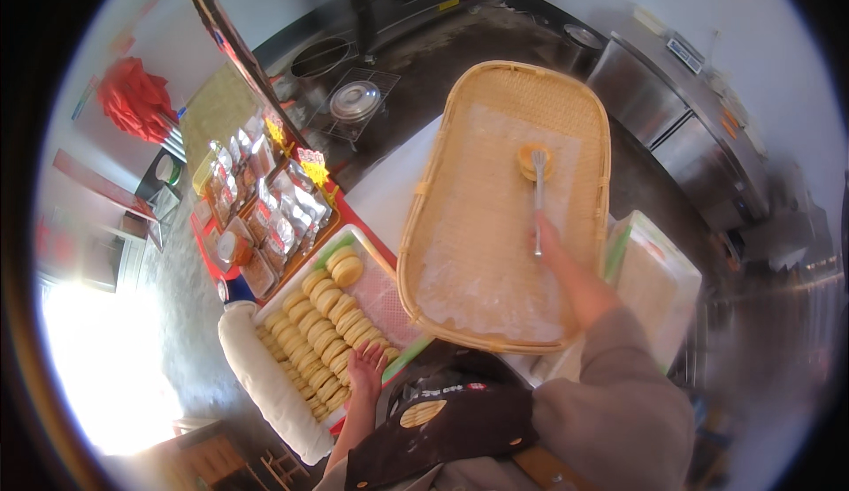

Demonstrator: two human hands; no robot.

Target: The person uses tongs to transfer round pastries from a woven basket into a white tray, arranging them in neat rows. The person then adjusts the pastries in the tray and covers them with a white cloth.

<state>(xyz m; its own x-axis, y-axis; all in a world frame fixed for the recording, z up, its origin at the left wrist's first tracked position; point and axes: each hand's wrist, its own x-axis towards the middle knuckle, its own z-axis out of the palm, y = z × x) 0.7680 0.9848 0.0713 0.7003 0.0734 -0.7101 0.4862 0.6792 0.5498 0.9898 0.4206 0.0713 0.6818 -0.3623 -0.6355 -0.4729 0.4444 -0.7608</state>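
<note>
In my right hand (548,239) are metal tongs (538,196). Their tips rest over round golden pastries (528,167), apparently a short stack, on the white liner of a shallow woven bamboo tray (477,245). Whether the tips grip the pastries I cannot tell. My left hand (366,370) is palm up with its fingers apart and nothing visible in it, at the near edge of several rows of round pastries (325,318). Those rows fill much of a white-rimmed tray (355,231), leaving part of its pink mesh liner (381,302) showing.
Left of the trays lie silver-backed food packets (292,209), price signs (313,162) and a lidded jar (235,247). A rolled white cloth (265,385) borders the pastry tray. A white-and-green box (656,285) stands right of the bamboo tray. Steel cabinets (670,126) stand beyond.
</note>
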